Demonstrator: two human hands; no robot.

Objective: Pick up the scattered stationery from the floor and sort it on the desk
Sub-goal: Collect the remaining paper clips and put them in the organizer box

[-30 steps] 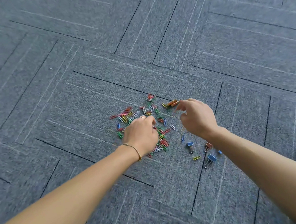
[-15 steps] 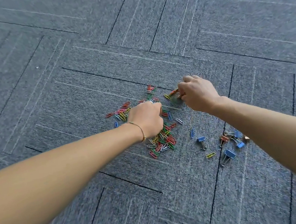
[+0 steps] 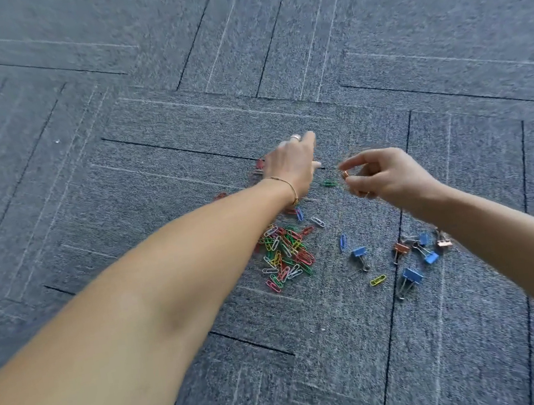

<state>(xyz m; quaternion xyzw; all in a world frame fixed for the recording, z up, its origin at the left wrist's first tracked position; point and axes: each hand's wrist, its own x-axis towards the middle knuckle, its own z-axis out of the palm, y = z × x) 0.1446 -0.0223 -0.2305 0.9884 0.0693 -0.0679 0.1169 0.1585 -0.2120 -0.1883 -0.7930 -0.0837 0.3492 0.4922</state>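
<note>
Grey carpet [image 3: 147, 151] holds paper clips [image 3: 285, 251]; left hand [image 3: 291, 167] spread, right hand [image 3: 382, 174] pinching an orange clip [image 3: 345, 175].

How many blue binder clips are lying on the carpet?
4: one blue clip right of the paper-clip pile, two near the right forearm, one nearest the camera. That arm may hide more.
</note>
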